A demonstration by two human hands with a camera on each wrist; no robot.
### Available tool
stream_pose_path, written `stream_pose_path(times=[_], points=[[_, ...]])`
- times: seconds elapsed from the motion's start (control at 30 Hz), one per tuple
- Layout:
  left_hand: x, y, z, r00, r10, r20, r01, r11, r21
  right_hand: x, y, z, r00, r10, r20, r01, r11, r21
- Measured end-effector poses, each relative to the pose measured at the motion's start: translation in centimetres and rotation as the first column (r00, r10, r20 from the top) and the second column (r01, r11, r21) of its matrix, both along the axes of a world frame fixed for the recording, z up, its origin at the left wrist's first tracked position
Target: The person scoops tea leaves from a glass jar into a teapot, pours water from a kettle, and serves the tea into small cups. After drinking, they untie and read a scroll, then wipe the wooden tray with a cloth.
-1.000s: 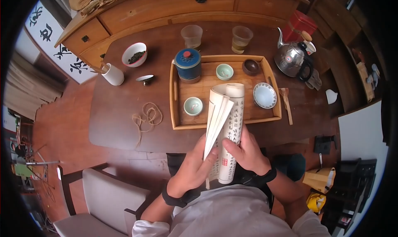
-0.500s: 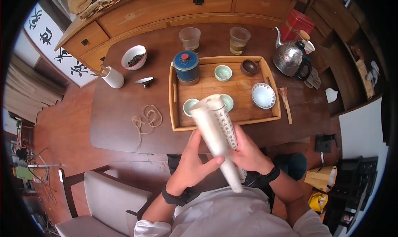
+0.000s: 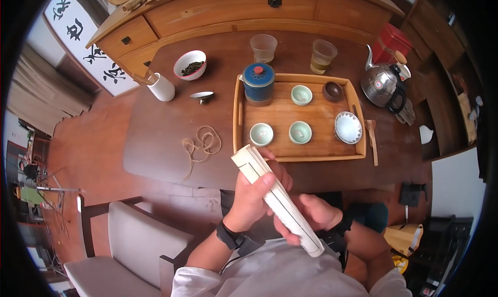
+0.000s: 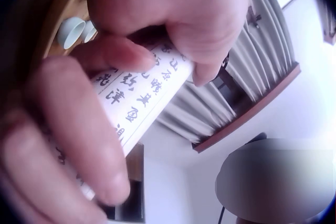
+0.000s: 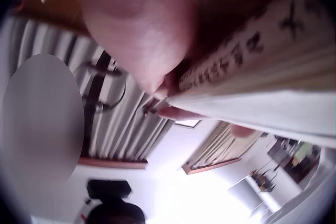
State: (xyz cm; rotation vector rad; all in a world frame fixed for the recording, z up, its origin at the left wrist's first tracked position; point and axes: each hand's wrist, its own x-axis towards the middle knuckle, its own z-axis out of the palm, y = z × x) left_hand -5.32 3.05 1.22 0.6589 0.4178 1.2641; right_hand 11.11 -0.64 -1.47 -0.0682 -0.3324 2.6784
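Observation:
Between my two hands is a paper booklet (image 3: 282, 206), rolled into a narrow bundle and slanting from upper left to lower right. Columns of black brush characters show on its paper (image 4: 142, 98) in the left wrist view. My left hand (image 3: 249, 198) grips the upper part, thumb lying across the top. Lower down, my right hand (image 3: 322, 214) holds it with fingers wrapped beneath, their tips coming out on the near side. Layered page edges (image 5: 262, 106) show in the right wrist view. The booklet is held in front of the wooden tray's (image 3: 306, 158) near edge.
On the tray stand a blue lidded jar (image 3: 258, 84), pale green cups (image 3: 300, 133), a brown cup (image 3: 332, 92) and a patterned bowl (image 3: 348, 128). A kettle (image 3: 381, 84) stands right, loose twine (image 3: 205, 141) lies left, and a chair (image 3: 142, 234) is at lower left.
The booklet has turned from near upright to a slant and is rolled tighter. My left hand has moved onto its upper part, the right nearer its lower end. The head view has shifted left.

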Motion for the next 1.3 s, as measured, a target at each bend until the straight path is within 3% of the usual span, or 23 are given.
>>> stream_pose_path(times=[0.07,0.17,0.23,0.27,0.3,0.4,0.47,0.5,0.53,0.6,0.67,0.7,0.8,0.87,0.97,1.0,1.03,1.07,1.1,1.13,1.2,1.23,1.3], points=[[-0.3,0.2,0.1,1.000,-0.007,0.022,0.007,1.000,-0.019,0.0,-0.4,1.9,0.992,0.013,0.122,-0.021,0.998,0.064],[-0.3,0.4,0.4,0.999,0.042,-0.030,-0.045,0.995,-0.094,0.4,0.7,2.5,0.858,-0.084,0.507,-0.152,0.901,0.407],[0.0,0.4,0.1,0.991,0.108,-0.084,-0.122,0.976,-0.179,-0.5,-0.1,0.8,0.535,-0.543,0.647,-0.271,0.615,0.741],[0.1,0.4,-0.1,0.989,0.120,-0.091,-0.135,0.974,-0.180,-0.9,-0.5,0.4,0.343,-0.750,0.566,-0.394,0.432,0.811],[0.1,0.4,-0.3,0.986,0.133,-0.098,-0.149,0.972,-0.179,-1.0,-0.3,0.2,0.228,-0.777,0.586,-0.506,0.420,0.753],[-0.3,0.3,-0.1,0.997,0.053,0.057,-0.043,0.986,-0.163,-1.5,-0.5,-0.1,0.418,-0.774,0.475,-0.258,0.400,0.879],[-1.0,0.1,-0.1,0.953,-0.120,0.277,0.143,0.987,-0.066,-0.6,-0.2,0.8,0.732,-0.313,0.605,-0.168,0.778,0.605],[-0.9,0.3,-0.5,0.902,-0.216,0.374,0.213,0.976,0.051,0.3,0.0,0.8,0.814,-0.027,0.580,-0.231,0.901,0.366],[-1.0,0.3,-0.4,0.900,-0.223,0.374,0.222,0.974,0.045,0.7,0.0,0.8,0.851,0.245,0.464,-0.330,0.938,0.110],[-1.1,0.4,-0.1,0.894,-0.243,0.378,0.247,0.968,0.039,0.0,0.2,0.4,0.765,-0.044,0.642,-0.284,0.872,0.399],[-1.0,0.1,0.3,0.965,-0.101,0.244,0.125,0.988,-0.086,-1.2,0.2,0.1,0.537,-0.609,0.584,-0.277,0.527,0.803],[-0.7,-0.1,0.3,0.980,-0.054,0.190,0.075,0.992,-0.102,-1.4,0.2,0.5,0.413,-0.664,0.623,-0.304,0.544,0.782],[-0.5,-0.5,0.7,0.994,0.001,0.111,0.007,0.997,-0.075,-1.9,-0.1,0.5,0.354,-0.721,0.596,-0.292,0.520,0.803],[-0.6,-0.7,0.8,0.998,-0.030,0.046,0.030,0.999,-0.012,-1.9,0.2,1.5,0.448,-0.731,0.514,-0.222,0.466,0.856],[-0.7,-0.8,1.0,0.843,-0.088,-0.531,0.287,0.908,0.306,-1.9,1.6,3.6,0.545,-0.755,0.364,-0.011,0.428,0.904],[-0.5,-0.6,1.7,0.891,-0.056,-0.451,0.241,0.899,0.366,-1.9,1.9,4.4,0.564,-0.767,0.304,0.079,0.417,0.905],[-0.3,-0.3,2.9,0.930,-0.026,-0.366,0.189,0.889,0.417,-1.5,1.7,5.4,0.511,-0.796,0.325,0.036,0.397,0.917],[-0.3,-0.1,3.5,0.961,0.004,-0.277,0.128,0.879,0.459,-0.3,1.4,3.9,0.468,-0.846,0.256,-0.101,0.236,0.966],[-1.2,0.2,3.1,0.976,-0.077,-0.204,0.156,0.898,0.410,0.6,1.2,4.3,0.416,-0.881,0.226,-0.073,0.216,0.974],[-1.9,0.8,2.9,0.985,0.016,-0.169,0.062,0.894,0.444,1.1,1.2,4.8,0.365,-0.911,0.192,-0.042,0.190,0.981],[-3.8,1.1,1.3,0.952,0.166,-0.256,-0.059,0.924,0.378,0.9,2.7,3.3,0.385,-0.913,-0.131,0.185,-0.063,0.981],[-4.4,0.8,1.6,0.916,0.188,-0.354,-0.107,0.965,0.238,1.3,2.8,1.9,0.363,-0.928,-0.085,0.126,-0.041,0.991],[-6.3,1.4,-0.2,0.721,0.311,-0.620,-0.146,0.942,0.303,2.0,2.7,-1.8,0.324,-0.945,0.038,0.087,0.070,0.994]])
